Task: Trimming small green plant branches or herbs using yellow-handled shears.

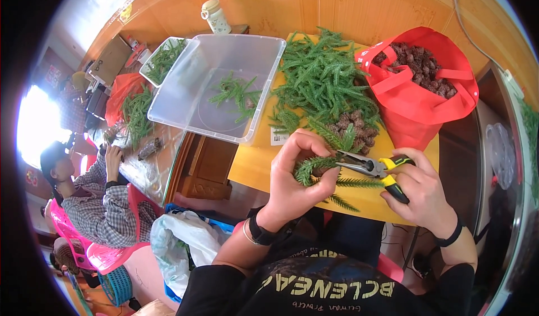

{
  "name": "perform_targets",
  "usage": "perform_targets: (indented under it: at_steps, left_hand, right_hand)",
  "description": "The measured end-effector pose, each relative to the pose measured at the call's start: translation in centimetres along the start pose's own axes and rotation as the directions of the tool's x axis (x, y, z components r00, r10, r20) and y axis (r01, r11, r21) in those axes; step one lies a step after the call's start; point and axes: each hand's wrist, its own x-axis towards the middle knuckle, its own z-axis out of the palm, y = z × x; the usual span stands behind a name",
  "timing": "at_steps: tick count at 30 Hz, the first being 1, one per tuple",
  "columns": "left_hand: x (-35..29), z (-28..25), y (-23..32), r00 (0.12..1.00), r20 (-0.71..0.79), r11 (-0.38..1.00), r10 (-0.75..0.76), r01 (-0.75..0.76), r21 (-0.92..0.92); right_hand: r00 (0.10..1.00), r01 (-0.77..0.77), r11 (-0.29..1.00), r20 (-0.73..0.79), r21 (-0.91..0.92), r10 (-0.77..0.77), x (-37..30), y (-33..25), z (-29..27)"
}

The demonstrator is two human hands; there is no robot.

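Observation:
My left hand (300, 184) is closed round a bunch of green artificial pine sprigs (315, 165), whose tips stick out past the fingers. Something brown shows between thumb and fingers, mostly hidden. In my right hand (418, 189) is a pair of long-nose pliers (368, 166) with yellow and black handles, spread apart. The pliers' jaws reach the sprigs beside my left thumb and fingertips; whether they grip a stem I cannot tell. Just beyond lie brown pine cones (359, 130) at the edge of a large pile of green sprigs (323, 77).
A yellow table (252, 167) lies under my hands. Right of the pile stands a red bag (412, 116) filled with pine cones. To the left, a clear plastic bin (182, 99) holds a few sprigs. A co-worker (106, 198) sits far left at another table; a white plastic bag (182, 243) stands between us.

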Motion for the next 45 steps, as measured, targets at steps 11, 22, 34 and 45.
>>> perform_targets:
  at_steps: [11,22,34,45]
  left_hand:
    - [-0.2,0.2,0.1,0.991,0.038,0.989,0.125,-0.127,0.075]
    - [-0.2,-0.2,-0.3,0.998,0.051,0.999,0.025,-0.022,-0.049]
    - [0.1,-0.7,-1.1,0.984,0.045,0.971,-0.173,0.178,-0.158]
    - [-0.1,-1.6,-0.5,0.955,0.082,0.911,-0.284,0.296,-0.287]
  right_hand:
    - [1.0,0.003,0.993,-0.014,-0.117,-0.004,-0.3,0.1,-0.1]
    - [0.999,0.04,0.993,-0.006,-0.109,-0.041,-0.3,0.5,-0.1]
    - [0.985,-0.144,0.945,0.137,0.295,0.107,0.1,0.3,-0.6]
    - [0.959,-0.236,0.929,0.223,0.284,0.175,0.5,0.3,-1.2]
